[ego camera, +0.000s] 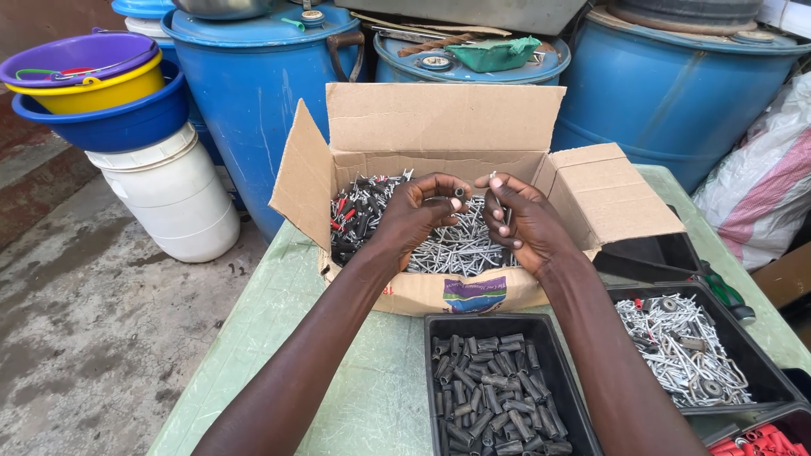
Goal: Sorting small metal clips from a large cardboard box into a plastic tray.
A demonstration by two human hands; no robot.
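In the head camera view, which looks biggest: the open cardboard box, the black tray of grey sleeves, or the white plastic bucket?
1. Open cardboard box, flaps included.
2 and 3. Black tray of grey sleeves and white plastic bucket look about alike; the tray is nearer the camera and cut off, so no ranking between them.

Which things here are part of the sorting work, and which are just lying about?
In use:
left hand pinching a small grey sleeve
right hand holding a screw
cardboard box of mixed fasteners
tray of grey sleeves
tray of screws

Lying about:
blue drums
stacked basins
white bucket
sack
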